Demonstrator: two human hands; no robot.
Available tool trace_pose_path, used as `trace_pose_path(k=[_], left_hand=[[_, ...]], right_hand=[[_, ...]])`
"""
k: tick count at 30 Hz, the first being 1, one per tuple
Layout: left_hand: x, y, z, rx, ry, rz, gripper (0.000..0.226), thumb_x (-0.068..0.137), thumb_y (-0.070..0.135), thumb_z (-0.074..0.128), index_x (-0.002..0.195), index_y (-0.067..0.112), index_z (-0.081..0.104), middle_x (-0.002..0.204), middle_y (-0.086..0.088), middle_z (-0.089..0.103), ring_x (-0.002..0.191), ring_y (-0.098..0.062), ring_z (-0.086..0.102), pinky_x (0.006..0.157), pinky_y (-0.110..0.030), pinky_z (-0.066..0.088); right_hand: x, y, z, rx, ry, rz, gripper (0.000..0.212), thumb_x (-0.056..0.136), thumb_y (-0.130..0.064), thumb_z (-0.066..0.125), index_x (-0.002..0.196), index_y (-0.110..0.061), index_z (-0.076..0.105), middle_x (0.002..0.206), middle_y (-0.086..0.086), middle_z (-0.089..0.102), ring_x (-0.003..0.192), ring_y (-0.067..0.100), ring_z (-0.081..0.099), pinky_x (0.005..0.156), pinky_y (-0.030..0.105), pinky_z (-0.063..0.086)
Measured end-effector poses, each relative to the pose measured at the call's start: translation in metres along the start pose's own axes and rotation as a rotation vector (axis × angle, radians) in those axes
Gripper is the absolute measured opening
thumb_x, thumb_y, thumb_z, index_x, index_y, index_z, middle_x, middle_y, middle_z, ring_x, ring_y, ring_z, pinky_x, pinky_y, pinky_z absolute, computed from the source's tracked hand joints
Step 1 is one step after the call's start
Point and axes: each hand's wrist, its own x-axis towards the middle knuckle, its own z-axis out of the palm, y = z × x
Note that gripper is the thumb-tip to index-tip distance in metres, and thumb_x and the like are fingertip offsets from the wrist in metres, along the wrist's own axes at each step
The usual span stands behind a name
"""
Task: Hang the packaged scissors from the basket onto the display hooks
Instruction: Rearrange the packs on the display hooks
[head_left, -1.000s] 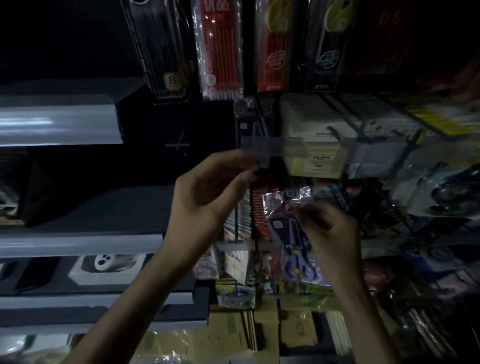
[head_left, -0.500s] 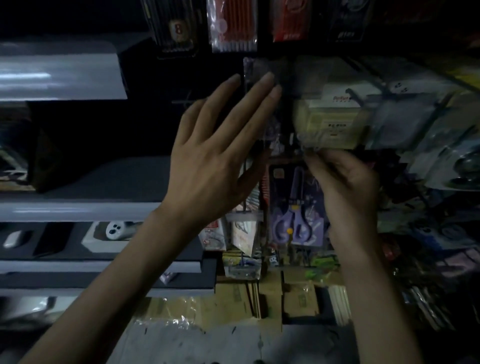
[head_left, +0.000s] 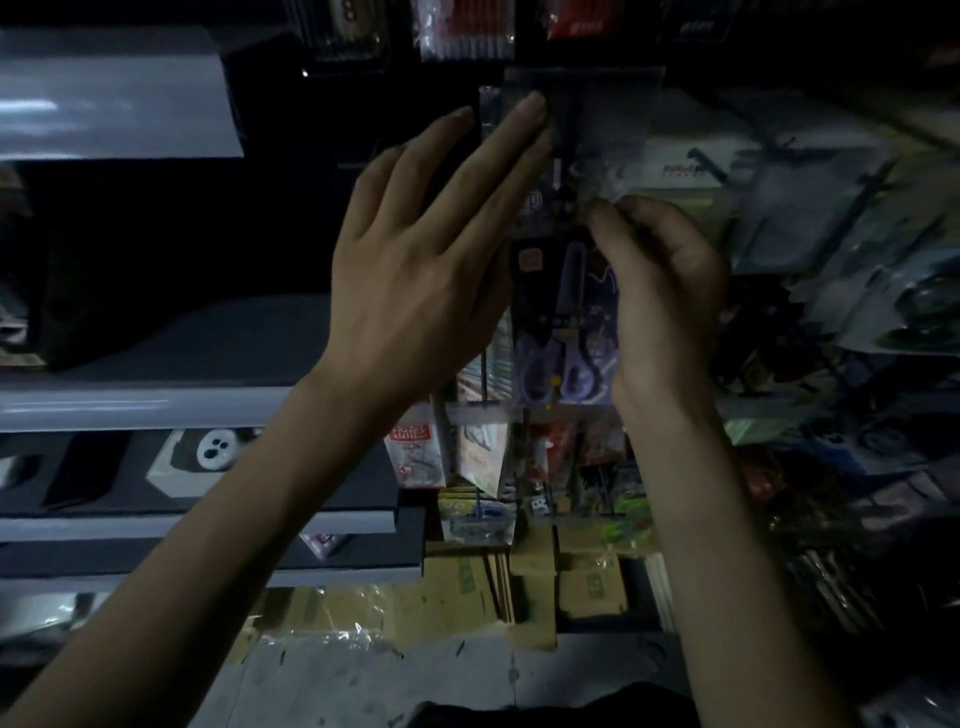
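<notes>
Two changes in one second: the left hand (head_left: 415, 291) goes from pinching to flat, straight fingers against the hanging packets (head_left: 491, 101); the right hand (head_left: 665, 291), pinching the scissors pack (head_left: 563, 322) by its top edge, lifts it between both hands. Hooking appears imminent; the hook is not discernible.

Bare forearms (head_left: 249, 519) lead to bare left grip (head_left: 410, 291) and right grip (head_left: 665, 291); short trimmed nails show on left fingers (head_left: 498, 150); dark clothing (head_left: 545, 709) at bottom edge.

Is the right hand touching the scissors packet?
Touching. The head view shows the right hand with fingers curled, pinching the top of the scissors packet.
</notes>
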Motion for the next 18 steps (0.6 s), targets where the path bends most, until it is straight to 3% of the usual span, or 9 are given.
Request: trace_pose_path(k=[7,10,16,18], left_hand=[[0.002,-0.006,0.003,-0.025,0.026,0.026,0.047,0.111,0.022,0.047,0.158,0.019,0.047,0.164,0.004,0.044,0.143,-0.028,0.053,0.108,-0.044,0.042],[0.002,-0.008,0.002,-0.024,0.026,0.033,0.047,0.111,0.023,0.046,0.158,0.02,0.047,0.165,0.004,0.044,0.143,-0.028,0.053,0.107,-0.044,0.042],[0.002,-0.012,0.001,-0.012,0.013,0.047,0.05,0.11,0.021,0.044,0.16,0.02,0.044,0.166,0.004,0.041,0.141,-0.028,0.054,0.106,-0.043,0.041],[0.002,-0.011,0.001,-0.016,0.018,0.049,0.05,0.11,0.021,0.045,0.159,0.02,0.045,0.166,0.004,0.042,0.14,-0.029,0.055,0.105,-0.043,0.042]], right_hand=[[0.012,0.008,0.009,-0.012,0.024,-0.081,0.013,0.097,-0.011,0.069,0.098,0.001,0.073,0.088,0.006,0.074,0.083,0.009,0.068,0.075,0.024,0.054],[0.014,0.014,0.01,-0.014,0.023,-0.072,0.011,0.096,-0.013,0.071,0.097,-0.003,0.074,0.088,0.005,0.077,0.084,0.009,0.07,0.076,0.025,0.055],[0.016,0.017,0.015,-0.004,0.017,-0.062,0.012,0.095,-0.017,0.073,0.098,-0.005,0.076,0.091,0.005,0.078,0.089,0.015,0.073,0.085,0.04,0.059],[0.015,0.016,0.016,0.005,0.021,-0.065,0.014,0.095,-0.016,0.073,0.1,-0.004,0.076,0.091,0.004,0.078,0.09,0.013,0.073,0.081,0.034,0.059]])
